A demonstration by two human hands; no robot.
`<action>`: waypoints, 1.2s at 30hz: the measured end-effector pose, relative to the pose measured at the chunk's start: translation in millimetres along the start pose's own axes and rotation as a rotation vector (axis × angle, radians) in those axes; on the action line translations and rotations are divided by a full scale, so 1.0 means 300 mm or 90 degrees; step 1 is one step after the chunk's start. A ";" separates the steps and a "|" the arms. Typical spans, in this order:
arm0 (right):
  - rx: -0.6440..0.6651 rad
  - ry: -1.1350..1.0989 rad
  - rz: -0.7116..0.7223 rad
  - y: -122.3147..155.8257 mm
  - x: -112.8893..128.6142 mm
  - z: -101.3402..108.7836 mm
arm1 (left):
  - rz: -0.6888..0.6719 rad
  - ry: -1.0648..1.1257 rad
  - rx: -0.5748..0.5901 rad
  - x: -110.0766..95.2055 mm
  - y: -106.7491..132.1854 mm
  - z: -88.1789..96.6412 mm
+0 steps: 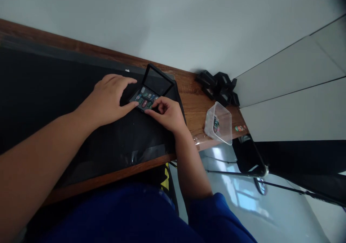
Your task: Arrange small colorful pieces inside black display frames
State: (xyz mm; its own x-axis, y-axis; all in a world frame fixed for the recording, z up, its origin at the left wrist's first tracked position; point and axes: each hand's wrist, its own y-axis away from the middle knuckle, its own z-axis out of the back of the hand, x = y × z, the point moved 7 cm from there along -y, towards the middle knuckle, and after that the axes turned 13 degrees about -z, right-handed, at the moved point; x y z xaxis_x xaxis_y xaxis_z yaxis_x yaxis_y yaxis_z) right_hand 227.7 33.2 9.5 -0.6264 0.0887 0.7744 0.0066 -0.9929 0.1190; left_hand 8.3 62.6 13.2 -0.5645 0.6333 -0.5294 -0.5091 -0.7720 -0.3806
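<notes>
A small black display box (140, 108) lies on the black mat with its lid (158, 80) tilted up; the lid has a clear window in a black frame. Inside sit several small polished stones (144, 103), among them a reddish one, green ones and a pale one. My left hand (110, 97) is open at the box's left side, thumb at its near edge and index finger apart from it. My right hand (169, 115) is over the box's right near corner, thumb and fingers drawn together in a pinch. Whatever is between those fingertips is too small to make out.
The black mat (54, 91) covers much of the wooden table (190, 91). Right of it stands a clear plastic tub (225, 122) with small coloured pieces inside. Behind are several stacked black boxes (220, 84) by the wall. Small coloured rings (239, 128) lie near the table's right end.
</notes>
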 end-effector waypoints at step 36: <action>-0.270 -0.148 0.288 -0.057 -0.001 0.103 | 0.065 -0.013 0.154 0.139 0.002 -0.047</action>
State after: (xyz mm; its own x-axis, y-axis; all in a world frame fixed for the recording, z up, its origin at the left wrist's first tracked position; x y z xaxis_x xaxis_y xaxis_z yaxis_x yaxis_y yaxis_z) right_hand 251.9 52.8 26.4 -0.4496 -0.3761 0.8102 -0.1076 -0.8777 -0.4671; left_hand -6.4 87.6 -19.8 -0.6326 0.5553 -0.5398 -0.5876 -0.7982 -0.1325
